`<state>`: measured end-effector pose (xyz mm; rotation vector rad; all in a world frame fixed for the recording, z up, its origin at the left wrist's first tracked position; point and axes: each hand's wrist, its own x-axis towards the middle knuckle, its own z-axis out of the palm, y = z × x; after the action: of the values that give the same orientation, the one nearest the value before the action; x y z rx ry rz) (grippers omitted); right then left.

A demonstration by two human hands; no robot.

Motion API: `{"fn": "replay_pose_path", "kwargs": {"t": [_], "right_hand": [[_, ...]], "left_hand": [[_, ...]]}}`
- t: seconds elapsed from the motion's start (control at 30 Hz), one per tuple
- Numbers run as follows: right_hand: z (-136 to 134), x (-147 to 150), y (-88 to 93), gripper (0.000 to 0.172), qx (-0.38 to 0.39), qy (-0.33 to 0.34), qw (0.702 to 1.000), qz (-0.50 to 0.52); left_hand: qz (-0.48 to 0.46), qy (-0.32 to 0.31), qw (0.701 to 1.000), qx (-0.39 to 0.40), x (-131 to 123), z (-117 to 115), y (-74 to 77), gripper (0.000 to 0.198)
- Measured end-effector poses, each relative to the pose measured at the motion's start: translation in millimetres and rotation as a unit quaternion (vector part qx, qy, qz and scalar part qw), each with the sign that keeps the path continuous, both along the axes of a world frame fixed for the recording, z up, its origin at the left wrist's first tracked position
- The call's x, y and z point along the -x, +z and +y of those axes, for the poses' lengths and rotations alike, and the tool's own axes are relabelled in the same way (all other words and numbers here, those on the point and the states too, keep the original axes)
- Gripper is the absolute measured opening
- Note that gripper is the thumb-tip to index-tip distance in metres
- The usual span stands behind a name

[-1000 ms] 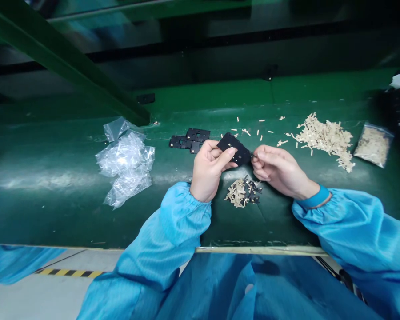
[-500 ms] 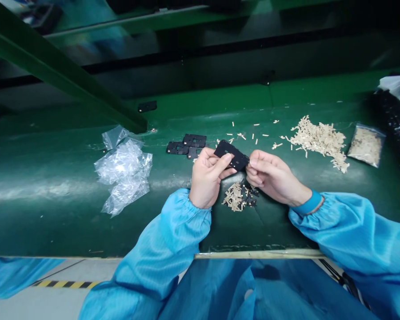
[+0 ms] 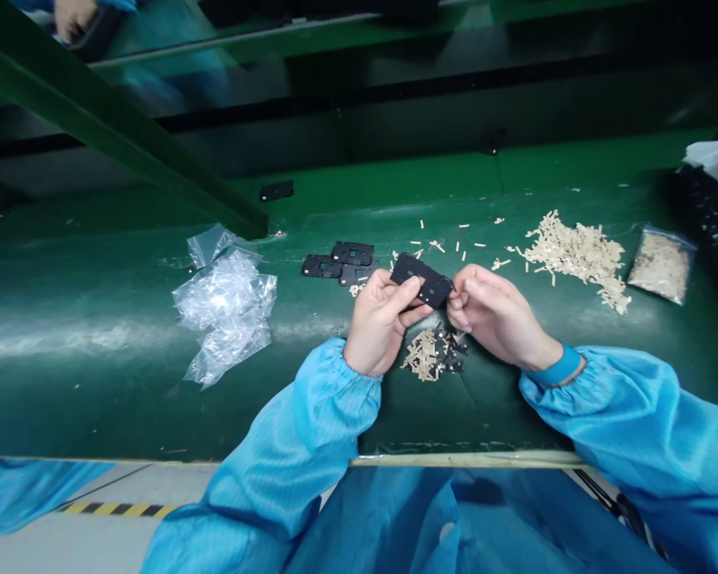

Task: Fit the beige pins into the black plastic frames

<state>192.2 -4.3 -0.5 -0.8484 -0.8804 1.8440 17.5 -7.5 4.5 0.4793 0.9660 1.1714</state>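
Note:
My left hand [image 3: 380, 323] grips a thin black plastic plate [image 3: 422, 281] with small cut-outs, thumb on its face and fingers behind. The plate is tilted above the bench. My right hand [image 3: 491, 315] is at the plate's right end, fingers curled together against that corner; whatever is between its fingertips is hidden. Below the plate lies a small pile of beige strips [image 3: 420, 355] mixed with little black pieces [image 3: 453, 351]. Several similar black plates [image 3: 354, 253] lie overlapping to the left of my left hand.
Crumpled clear plastic bags [image 3: 224, 307] lie on the green bench [image 3: 125, 399] at left. At right are a heap of beige strips [image 3: 574, 253] and a zip bag [image 3: 661, 265] of them. One black plate [image 3: 276, 191] lies farther back, near a green post [image 3: 173, 167]. A co-worker's hand [image 3: 75, 17] shows top left.
The view has shifted slightly. My right thumb and fingers have moved a little at the plate's corner, while my left hand keeps its grip. A co-worker's hand has come into view at top left.

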Motion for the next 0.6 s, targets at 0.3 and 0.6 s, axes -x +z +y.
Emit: {"fn": "replay_pose_path", "kwargs": {"t": [0.3,0.6], "right_hand": [[-3,6,-1.5,0.036,0.021,0.032,0.999,0.025],[-7,2,-11.3,0.021,-0.182,0.000,0.977,-0.111]], "left_hand": [[-0.024,-0.044,0.999,0.017,-2,-2,3.0,0.038],[-0.043,-0.038,0.998,0.039,-5,-5,3.4,0.039]]}}
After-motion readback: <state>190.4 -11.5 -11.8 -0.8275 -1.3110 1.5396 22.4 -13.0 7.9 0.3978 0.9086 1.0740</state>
